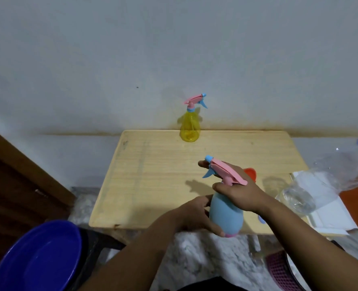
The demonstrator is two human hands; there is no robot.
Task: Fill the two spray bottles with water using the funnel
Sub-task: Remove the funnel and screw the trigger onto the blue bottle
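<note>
Blue spray bottle [226, 215] at lower centre, gripped low by left hand [195, 215], pink trigger head clasped by right hand [240, 191]. Yellow spray bottle [190, 127] upright at centre, on far table [153, 175] edge. No readable label on either.

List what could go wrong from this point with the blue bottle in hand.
1. The blue spray bottle is held over the near edge of the wooden table; if the left hand or right hand slips, it could fall to the floor.
2. The orange funnel sits right behind the right hand and could get knocked.
3. The large clear water bottle lies tilted at the table's right edge; bumping it may spill water.
</note>
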